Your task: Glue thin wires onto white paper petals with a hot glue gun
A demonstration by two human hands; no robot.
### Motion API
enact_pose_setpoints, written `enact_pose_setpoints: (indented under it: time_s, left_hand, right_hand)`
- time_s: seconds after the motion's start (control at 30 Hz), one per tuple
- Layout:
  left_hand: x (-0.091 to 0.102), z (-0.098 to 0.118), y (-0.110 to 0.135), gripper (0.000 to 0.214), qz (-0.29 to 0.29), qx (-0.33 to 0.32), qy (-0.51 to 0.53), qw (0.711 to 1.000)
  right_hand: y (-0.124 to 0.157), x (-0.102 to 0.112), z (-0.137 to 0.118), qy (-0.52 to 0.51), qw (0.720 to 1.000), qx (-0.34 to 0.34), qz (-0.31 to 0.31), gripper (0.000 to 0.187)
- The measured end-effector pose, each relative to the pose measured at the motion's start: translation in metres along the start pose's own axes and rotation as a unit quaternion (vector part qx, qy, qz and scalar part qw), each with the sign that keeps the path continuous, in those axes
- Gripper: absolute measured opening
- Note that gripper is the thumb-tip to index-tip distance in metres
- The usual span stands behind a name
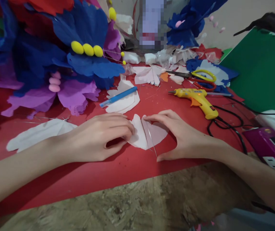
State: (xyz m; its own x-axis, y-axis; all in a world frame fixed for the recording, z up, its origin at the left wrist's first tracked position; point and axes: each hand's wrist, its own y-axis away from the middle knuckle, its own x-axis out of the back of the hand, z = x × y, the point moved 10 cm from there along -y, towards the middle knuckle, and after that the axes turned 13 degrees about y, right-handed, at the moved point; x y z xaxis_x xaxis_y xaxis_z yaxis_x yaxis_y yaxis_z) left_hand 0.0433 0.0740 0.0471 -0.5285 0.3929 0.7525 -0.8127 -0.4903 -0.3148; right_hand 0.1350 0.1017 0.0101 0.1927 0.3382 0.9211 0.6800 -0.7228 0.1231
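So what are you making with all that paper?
A person is pressing a white paper petal flat on the red sheet, the left hand on one side and the right hand on the other. A thin wire lies across it. A yellow glue gun, scissors and big paper flowers sit behind.

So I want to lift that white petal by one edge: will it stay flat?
Probably not: the petal looks thin and creased, so it would likely droop. It seems very light, and both hands press it down. Likely tears easily.
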Motion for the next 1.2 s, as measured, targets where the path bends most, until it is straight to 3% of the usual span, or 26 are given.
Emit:
enact_pose_setpoints:
  time_s: [0.2,0.6,1.07,1.2]
  left_hand:
    - [0.001,0.0,-0.001,0.016,0.002,0.001,-0.003,1.0]
    - [0.0,0.0,-0.001,0.016,-0.001,0.004,-0.002,1.0]
    - [-0.001,0.001,-0.002,0.018,-0.007,-0.002,-0.012,1.0]
    - [-0.001,0.0,-0.001,0.019,-0.015,0.009,-0.01,1.0]
  right_hand:
    - [-0.001,-0.001,-0.002,-0.007,1.0,0.007,-0.004,0.084]
    - [0.001,0.003,-0.007,0.023,0.998,0.029,0.047,0.077]
    - [0.003,0.013,-0.008,0.068,0.99,0.024,0.121,0.082]
    - [0.007,0.016,-0.011,0.096,0.985,0.051,0.136,0.073]
